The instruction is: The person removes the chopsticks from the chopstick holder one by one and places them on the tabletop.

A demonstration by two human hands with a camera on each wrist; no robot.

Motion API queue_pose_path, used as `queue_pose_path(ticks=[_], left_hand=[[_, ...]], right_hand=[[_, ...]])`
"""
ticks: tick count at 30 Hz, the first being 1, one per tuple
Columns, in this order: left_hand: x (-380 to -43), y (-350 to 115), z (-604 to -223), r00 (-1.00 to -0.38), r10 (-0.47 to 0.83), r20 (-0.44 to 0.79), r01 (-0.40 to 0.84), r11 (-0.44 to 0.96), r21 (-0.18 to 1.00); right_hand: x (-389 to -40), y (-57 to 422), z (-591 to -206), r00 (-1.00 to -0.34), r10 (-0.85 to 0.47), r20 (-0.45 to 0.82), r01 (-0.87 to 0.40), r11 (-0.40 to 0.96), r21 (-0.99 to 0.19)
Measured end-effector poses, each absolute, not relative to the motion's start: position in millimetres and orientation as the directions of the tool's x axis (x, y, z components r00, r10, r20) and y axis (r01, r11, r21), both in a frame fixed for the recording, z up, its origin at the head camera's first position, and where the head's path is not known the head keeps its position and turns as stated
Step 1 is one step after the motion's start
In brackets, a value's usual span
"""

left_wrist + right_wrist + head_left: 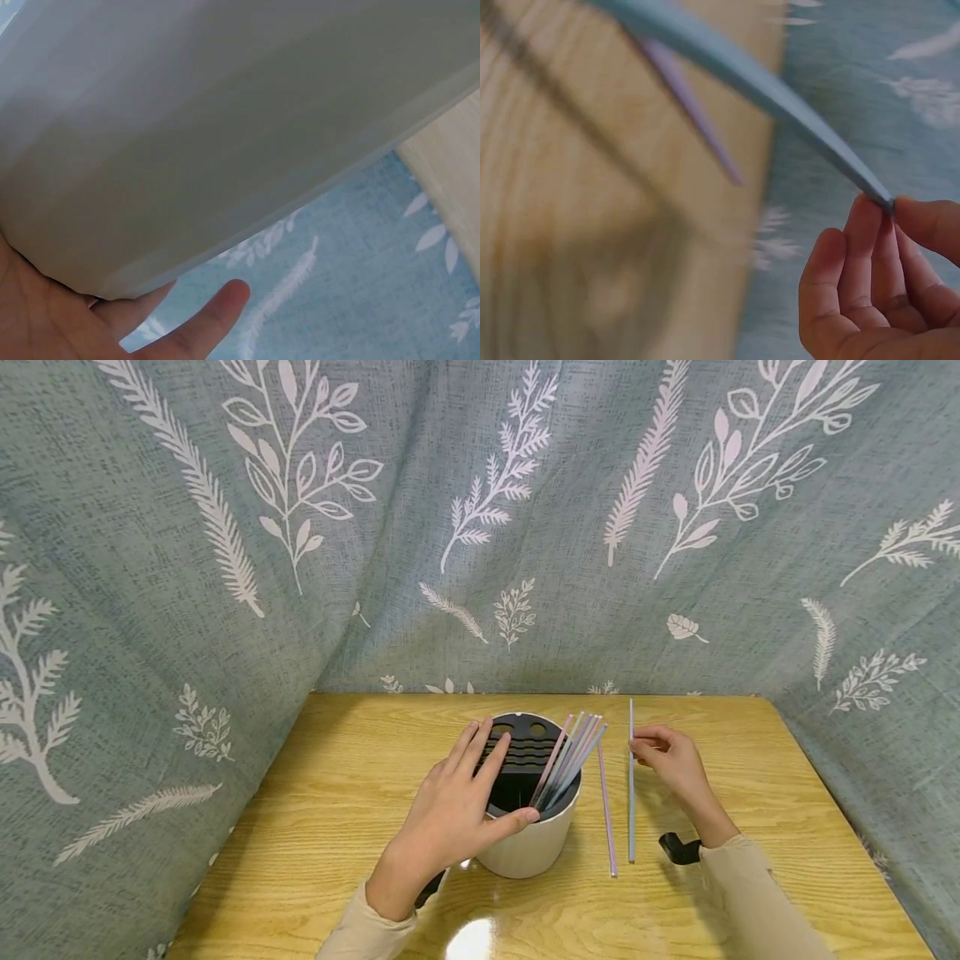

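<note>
A round white container [525, 852] with a black slotted top [525, 758] stands on the wooden table. Pink, purple and blue straws [573, 756] lean out of its right side. My left hand [457, 802] rests over the container's left rim, fingers spread and fairly straight, the thumb along the front rim. In the left wrist view the container's wall [225, 142] fills most of the picture, with fingers [206, 322] below it. To the right, my right hand [675, 768] pinches a blue straw [632, 802] between thumb and fingertips. A purple straw [606, 818] lies between it and the container.
The light wooden table [337, 827] ends at the back against a grey-green curtain [420, 527] with white leaf prints, which also hangs at both sides. Dark wrist devices [679, 849] sit by both sleeves.
</note>
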State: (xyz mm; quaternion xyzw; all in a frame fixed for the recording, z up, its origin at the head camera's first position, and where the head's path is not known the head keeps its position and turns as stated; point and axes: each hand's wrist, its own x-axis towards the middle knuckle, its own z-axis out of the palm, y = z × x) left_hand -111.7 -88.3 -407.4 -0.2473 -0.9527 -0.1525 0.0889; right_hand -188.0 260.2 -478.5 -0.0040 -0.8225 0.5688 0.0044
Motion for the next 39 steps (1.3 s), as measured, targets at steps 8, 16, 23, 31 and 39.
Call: queue_pose_path(ticks=[8, 16, 23, 31, 39], left_hand=[[-113, -88, -407, -0.856, 0.448, 0.260, 0.507, 0.826, 0.247], [-113, -88, -407, -0.859, 0.447, 0.248, 0.503, 0.829, 0.246], [-113, -87, -408, -0.857, 0.446, 0.256, 0.504, 0.829, 0.242], [-112, -87, -407, -0.863, 0.443, 0.243, 0.498, 0.828, 0.257], [-112, -88, -408, -0.861, 0.440, 0.256, 0.500, 0.825, 0.264]], right_hand=[[-209, 254, -507, -0.996, -0.010, -0.086, 0.069, 0.502, -0.862], [-215, 247, -518, -0.990, 0.016, -0.142, 0.129, 0.524, -0.842], [-213, 247, -517, -0.989, 0.030, -0.145, 0.140, 0.517, -0.845], [-188, 238, -482, -0.999, 0.030, 0.043, -0.023, 0.475, -0.880], [-137, 209, -420, -0.927, -0.019, 0.374, -0.368, 0.246, -0.897]])
